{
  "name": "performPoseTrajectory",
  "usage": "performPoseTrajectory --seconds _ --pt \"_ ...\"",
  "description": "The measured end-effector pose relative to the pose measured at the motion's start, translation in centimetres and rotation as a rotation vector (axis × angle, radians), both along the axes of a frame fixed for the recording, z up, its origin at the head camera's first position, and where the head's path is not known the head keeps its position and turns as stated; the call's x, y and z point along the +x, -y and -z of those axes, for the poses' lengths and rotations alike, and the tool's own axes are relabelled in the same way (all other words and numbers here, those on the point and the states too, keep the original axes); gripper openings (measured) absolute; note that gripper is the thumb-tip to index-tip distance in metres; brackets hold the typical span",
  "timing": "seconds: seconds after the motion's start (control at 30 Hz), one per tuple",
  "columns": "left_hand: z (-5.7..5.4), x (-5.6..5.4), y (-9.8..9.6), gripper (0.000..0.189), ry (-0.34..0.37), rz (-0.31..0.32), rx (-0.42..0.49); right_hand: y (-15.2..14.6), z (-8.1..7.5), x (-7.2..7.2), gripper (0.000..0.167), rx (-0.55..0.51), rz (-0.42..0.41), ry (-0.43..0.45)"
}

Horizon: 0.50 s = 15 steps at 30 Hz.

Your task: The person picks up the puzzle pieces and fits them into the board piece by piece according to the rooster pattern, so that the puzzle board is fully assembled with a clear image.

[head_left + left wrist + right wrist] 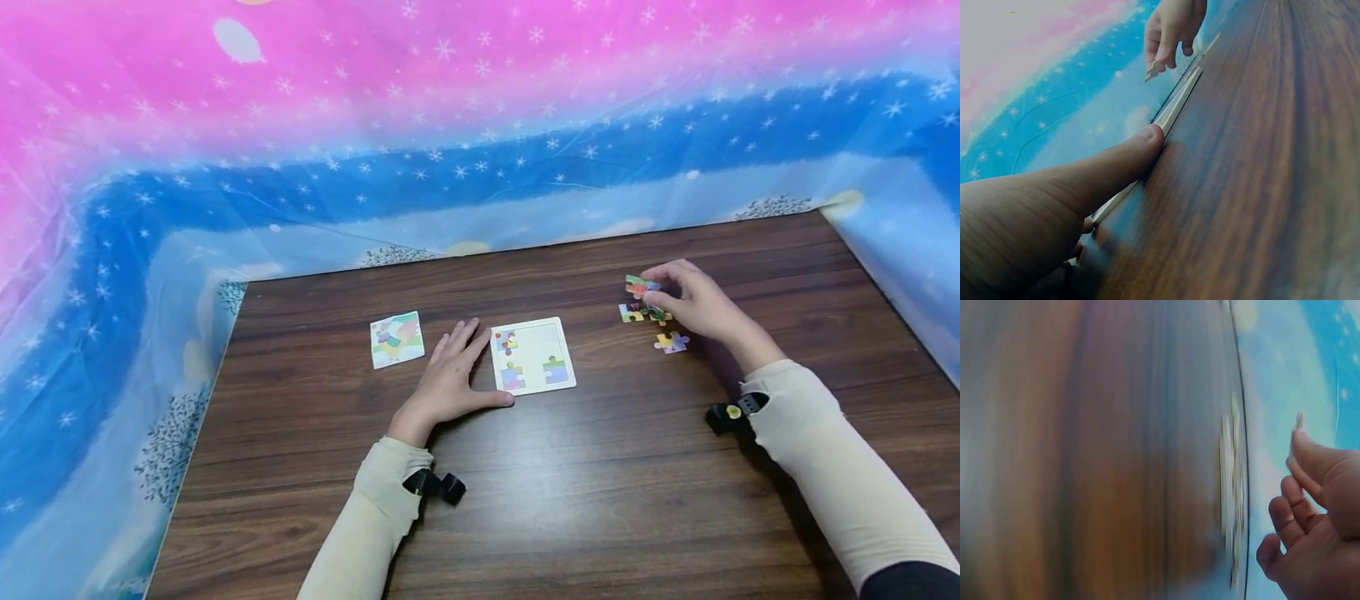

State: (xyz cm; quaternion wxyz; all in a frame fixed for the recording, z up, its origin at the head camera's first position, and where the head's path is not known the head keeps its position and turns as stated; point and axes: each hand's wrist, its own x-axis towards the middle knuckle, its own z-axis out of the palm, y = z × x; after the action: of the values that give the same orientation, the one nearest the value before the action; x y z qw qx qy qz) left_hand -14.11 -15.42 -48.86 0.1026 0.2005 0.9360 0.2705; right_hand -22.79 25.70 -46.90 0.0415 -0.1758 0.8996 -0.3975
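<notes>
A square puzzle board point(542, 343) with a pale rim lies on the table, with three pieces inside: one upper left point(507, 342), one lower left point(513, 378), one lower right point(556, 372). My left hand point(448, 379) rests at its left side, fingers spread and fairly straight, the thumb point(1147, 140) pressing the near edge. To the right, my right hand point(701, 304) pinches a green-and-red puzzle piece point(638, 286) between thumb and index finger. In the right wrist view this piece point(1299, 419) shows edge-on at the fingertips. Below it lie loose puzzle pieces point(630, 313), partly overlapped by the hand.
Left of the board lies a square picture card point(397, 340) with a colourful animal drawing. A purple-and-yellow piece point(672, 342) lies nearest the right wrist. The brown wooden table point(570, 492) ends at the back against a pink and blue snowflake cloth point(465, 158).
</notes>
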Motion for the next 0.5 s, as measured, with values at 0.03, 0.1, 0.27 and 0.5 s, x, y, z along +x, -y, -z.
performPoseTrajectory --seconds 0.03,0.1,0.27,0.5 --pt "0.0 0.0 0.0 0.115 0.0 0.001 0.002 0.6 0.1 0.1 0.037 -0.001 -0.014 -0.01" --pt "0.0 0.0 0.0 0.115 0.001 0.002 0.006 1.7 0.2 0.4 0.035 -0.01 -0.037 -0.015" --pt "0.0 0.0 0.0 0.115 0.001 -0.001 -0.001 4.5 0.4 0.9 0.033 -0.047 -0.094 0.0" --pt "0.1 -0.1 -0.1 0.114 -0.003 -0.001 -0.005 7.9 0.8 1.0 0.034 -0.022 -0.197 0.017"
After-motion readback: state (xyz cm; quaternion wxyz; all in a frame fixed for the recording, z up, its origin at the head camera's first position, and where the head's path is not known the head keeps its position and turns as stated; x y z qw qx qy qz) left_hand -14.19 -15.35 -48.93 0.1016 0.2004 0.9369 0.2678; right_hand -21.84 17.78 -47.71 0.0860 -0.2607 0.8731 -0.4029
